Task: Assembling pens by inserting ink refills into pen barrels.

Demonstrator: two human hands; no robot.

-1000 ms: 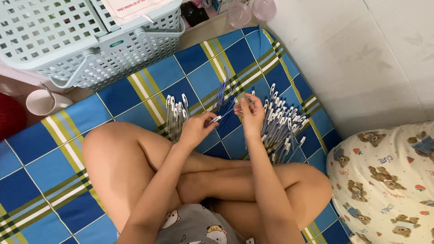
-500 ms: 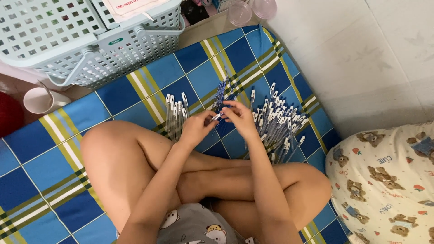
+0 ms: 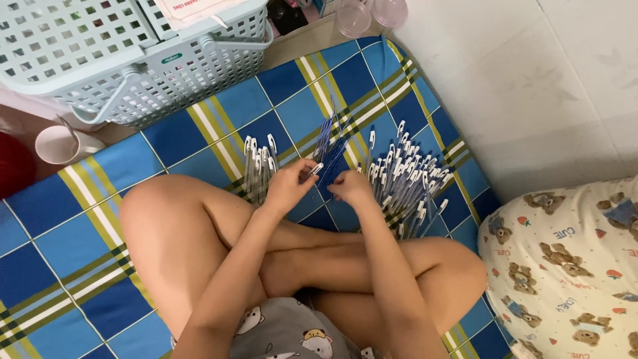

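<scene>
Seated cross-legged on a checked mat, the person pinches one pen in the left hand, while the right hand is closed beside it over the blue refills. The pen looks light, stiff and slick, best gripped mid-barrel; its long axis runs up and to the right, away from the knees, between the left bundle and the right pile

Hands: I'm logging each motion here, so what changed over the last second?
The right hand came down from the big pen pile toward the left hand, which holds a pen. Small pile, basket and cup stayed put.
</scene>
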